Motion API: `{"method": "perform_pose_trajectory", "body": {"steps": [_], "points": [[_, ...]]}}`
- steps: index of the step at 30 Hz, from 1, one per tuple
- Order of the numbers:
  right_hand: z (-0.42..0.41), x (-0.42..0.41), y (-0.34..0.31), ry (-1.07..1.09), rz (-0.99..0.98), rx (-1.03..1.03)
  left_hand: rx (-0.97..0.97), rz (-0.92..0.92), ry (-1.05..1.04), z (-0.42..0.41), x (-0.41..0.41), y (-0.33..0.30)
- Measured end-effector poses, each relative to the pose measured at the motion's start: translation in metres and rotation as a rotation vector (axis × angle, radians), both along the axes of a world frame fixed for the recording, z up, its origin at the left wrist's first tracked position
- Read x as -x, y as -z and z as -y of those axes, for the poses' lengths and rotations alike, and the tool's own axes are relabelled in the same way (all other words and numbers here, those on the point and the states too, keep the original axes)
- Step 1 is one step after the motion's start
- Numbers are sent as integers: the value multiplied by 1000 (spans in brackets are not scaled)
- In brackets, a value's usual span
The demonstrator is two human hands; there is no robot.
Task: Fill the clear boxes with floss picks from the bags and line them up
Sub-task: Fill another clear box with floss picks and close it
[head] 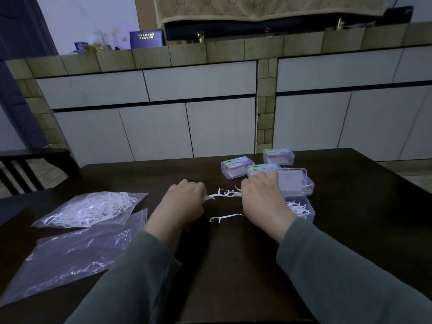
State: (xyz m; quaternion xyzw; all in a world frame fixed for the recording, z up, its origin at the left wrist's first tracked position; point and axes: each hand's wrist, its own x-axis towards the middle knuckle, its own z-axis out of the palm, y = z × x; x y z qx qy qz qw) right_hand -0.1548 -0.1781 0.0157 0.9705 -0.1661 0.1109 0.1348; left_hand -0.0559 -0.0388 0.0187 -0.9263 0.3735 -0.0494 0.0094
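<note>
Two grey-green sleeves [327, 272] reach forward over the dark bench [233, 265]; at the near left lies a clear bag [70, 256] that looks almost empty, and just beyond it a second bag [93, 210] packed with white floss picks. The left hand [184, 202] and the right hand [264, 199] rest on the bench a little apart, knuckles up; between them runs a small bunch of floss picks [224, 194], the left hand's fingers pinched on one end of it, the other end running up against the right hand, whose grip on it cannot be told because the fingers are curled under. A single floss pick [225, 217] lies loose on the bench just nearer than the bunch, between the two wrists. Just right of the right hand sits an open clear box [304, 209] with picks inside, partly hidden by that hand; its raised lid [292, 181] stands behind it, touching. Farther back stand three closed boxes with coloured labels: one [237, 167] to the left, one [264, 169] behind the right hand's fingertips, and one [278, 156] farthest, near the bench's far edge. Beyond the bench run white cabinet doors [163, 127] under a tiled ledge [187, 54].
</note>
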Motion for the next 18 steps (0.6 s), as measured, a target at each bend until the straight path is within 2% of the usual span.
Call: {"method": "perform_pose_trajectory", "body": {"steps": [4, 7, 13, 18], "points": [[12, 4, -7, 20, 29, -34, 48, 67, -21, 2, 2, 1], [23, 8, -13, 36, 25, -71, 169, 76, 6, 8, 8, -1], [65, 32, -15, -17, 73, -192, 519, -34, 43, 30, 23, -4], [92, 45, -6, -56, 7, -263, 694, -115, 149, 63, 37, 3]]}}
